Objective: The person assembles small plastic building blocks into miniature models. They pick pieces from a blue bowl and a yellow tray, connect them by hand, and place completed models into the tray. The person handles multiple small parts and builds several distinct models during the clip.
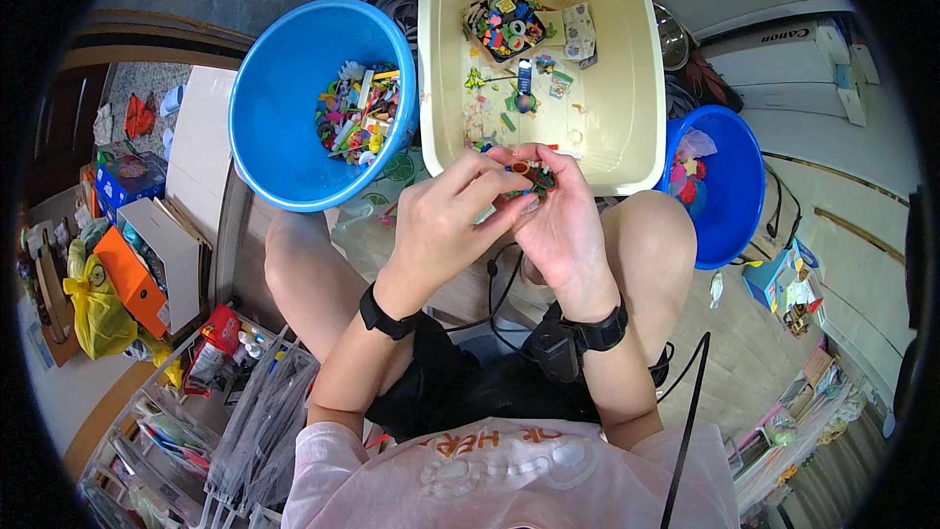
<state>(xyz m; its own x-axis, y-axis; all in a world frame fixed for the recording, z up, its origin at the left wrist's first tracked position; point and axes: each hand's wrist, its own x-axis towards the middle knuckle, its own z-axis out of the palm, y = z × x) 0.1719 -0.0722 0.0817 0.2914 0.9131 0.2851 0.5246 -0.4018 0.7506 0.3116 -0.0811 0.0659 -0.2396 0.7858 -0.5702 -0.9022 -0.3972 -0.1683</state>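
My right hand [560, 225] is cupped palm up over my lap and holds a small pile of colourful toy pieces [531, 179]. My left hand [446, 220] reaches across to it, thumb and fingers pinched on a small orange piece [520, 168] at the top of that pile. Both hands hover at the near rim of a cream rectangular tub [636, 69] with scattered small toys on its floor. A blue round bucket [284, 108] with a heap of mixed bright pieces stands to the left of the tub.
A second blue bucket [736, 186] with a few pieces stands to the right, beside my right knee. Boxes, a yellow bag [93, 309] and an orange carton [132, 279] crowd the left. A wire rack of packets [235, 411] sits lower left. White boxes [783, 54] lie upper right.
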